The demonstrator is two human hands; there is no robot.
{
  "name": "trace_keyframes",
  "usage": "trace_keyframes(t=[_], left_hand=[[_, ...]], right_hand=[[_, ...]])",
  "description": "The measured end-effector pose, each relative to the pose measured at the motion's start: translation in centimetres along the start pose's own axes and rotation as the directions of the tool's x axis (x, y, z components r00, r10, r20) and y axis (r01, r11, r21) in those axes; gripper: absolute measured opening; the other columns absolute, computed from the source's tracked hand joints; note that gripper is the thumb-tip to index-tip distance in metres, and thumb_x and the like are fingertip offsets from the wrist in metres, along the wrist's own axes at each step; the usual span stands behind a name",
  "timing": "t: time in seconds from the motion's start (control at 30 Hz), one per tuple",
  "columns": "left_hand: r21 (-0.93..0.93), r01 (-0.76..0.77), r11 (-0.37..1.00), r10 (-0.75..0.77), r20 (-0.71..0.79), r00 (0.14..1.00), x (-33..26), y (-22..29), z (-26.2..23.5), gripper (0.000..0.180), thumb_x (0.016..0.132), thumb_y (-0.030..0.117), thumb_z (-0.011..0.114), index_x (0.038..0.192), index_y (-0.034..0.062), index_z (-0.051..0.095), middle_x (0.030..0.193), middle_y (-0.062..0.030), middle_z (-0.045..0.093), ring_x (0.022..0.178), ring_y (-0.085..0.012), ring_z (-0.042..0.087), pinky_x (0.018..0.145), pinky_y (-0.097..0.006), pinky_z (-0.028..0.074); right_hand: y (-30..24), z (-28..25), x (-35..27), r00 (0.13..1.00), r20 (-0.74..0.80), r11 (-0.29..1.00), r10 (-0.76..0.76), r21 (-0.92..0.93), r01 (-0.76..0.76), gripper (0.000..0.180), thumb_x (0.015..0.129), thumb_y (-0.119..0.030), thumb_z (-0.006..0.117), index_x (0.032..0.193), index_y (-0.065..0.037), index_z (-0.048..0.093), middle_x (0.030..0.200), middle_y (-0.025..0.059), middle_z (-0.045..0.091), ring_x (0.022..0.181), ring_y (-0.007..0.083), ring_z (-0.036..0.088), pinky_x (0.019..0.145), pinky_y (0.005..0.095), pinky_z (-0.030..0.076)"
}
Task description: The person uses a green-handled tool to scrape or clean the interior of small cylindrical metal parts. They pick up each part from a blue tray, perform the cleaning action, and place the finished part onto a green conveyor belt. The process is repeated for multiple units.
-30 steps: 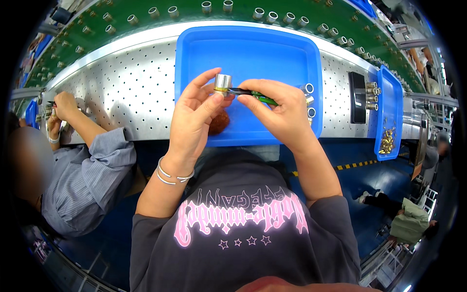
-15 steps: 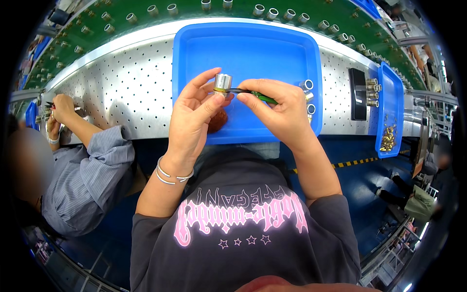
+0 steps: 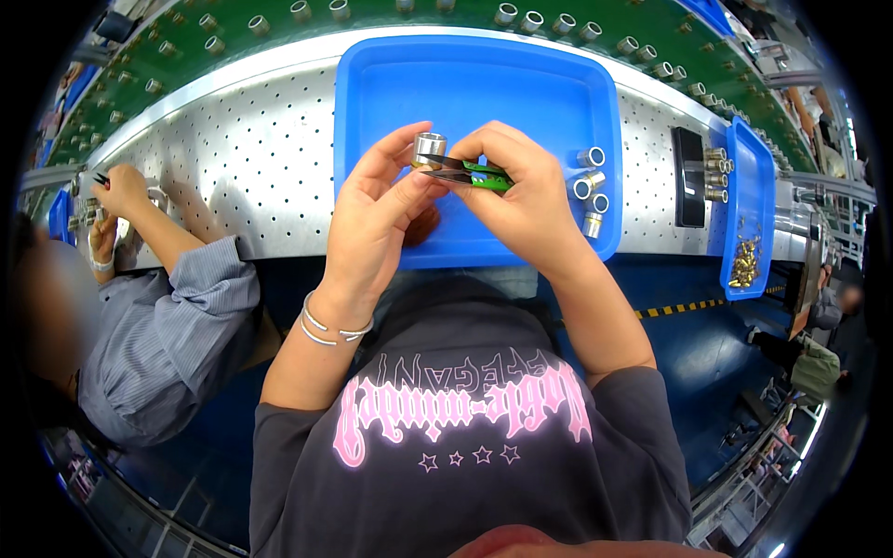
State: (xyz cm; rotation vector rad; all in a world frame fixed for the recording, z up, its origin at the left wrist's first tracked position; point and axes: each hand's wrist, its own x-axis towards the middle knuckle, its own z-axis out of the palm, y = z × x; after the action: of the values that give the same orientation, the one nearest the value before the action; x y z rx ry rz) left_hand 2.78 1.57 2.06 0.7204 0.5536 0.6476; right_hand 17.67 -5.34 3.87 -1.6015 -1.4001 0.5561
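Observation:
My left hand (image 3: 372, 206) pinches a short, shiny metal sleeve (image 3: 430, 146) with a yellowish band at its lower end. The sleeve is held upright above the large blue tray (image 3: 512, 102). My right hand (image 3: 526, 200) grips green-handled thread snips (image 3: 489, 179) from the right. Their two dark blades are spread apart, with tips beside the sleeve and my left fingertips; whether they touch it I cannot tell. Below my left hand, partly hidden, a reddish-brown fuzzy pad (image 3: 423, 227) lies in the tray. Several similar metal sleeves (image 3: 591, 156) rest along the tray's right side.
To the right are a black flat case (image 3: 688, 177), more sleeves (image 3: 716, 167) and a smaller blue tray (image 3: 761, 200) with small brass parts (image 3: 744, 263). A green conveyor (image 3: 391, 20) with spaced sleeves runs behind. At left, a co-worker's sleeve (image 3: 200, 279) reaches over the perforated metal bench (image 3: 270, 177).
The snips' blades have gone from together to spread apart. My right hand has shifted slightly left, nearer my left hand. Sleeves on the conveyor have moved a little to the right.

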Motion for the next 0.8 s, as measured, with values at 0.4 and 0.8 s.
trace_keyframes(t=[0.4,0.8], left_hand=[[-0.018,0.026,1.0,-0.025,0.022,0.999,0.3,0.09,0.09,0.042,0.088,0.008,0.059,0.127,0.0017,0.046,0.107,-0.0114,0.059,0.098,-0.0185,0.059,0.086,-0.028,0.049],[-0.047,0.083,0.995,-0.08,0.063,0.995,0.49,0.28,-0.24,0.042,0.092,0.014,0.053,0.13,0.0,0.043,0.113,-0.0162,0.058,0.096,-0.0216,0.062,0.086,-0.03,0.05]], right_hand=[[-0.52,-0.19,0.01,0.993,-0.098,0.995,-0.069,0.062,0.075,0.02,0.07,0.007,0.058,0.088,-0.001,0.058,0.096,0.0119,0.063,0.082,0.0259,0.062,0.068,0.0307,0.049],[0.06,-0.48,0.07,0.997,-0.072,0.964,0.03,0.265,-0.01,0.007,0.084,0.003,0.059,0.087,0.001,0.054,0.097,0.0115,0.065,0.071,0.0054,0.053,0.064,0.0186,0.044]])
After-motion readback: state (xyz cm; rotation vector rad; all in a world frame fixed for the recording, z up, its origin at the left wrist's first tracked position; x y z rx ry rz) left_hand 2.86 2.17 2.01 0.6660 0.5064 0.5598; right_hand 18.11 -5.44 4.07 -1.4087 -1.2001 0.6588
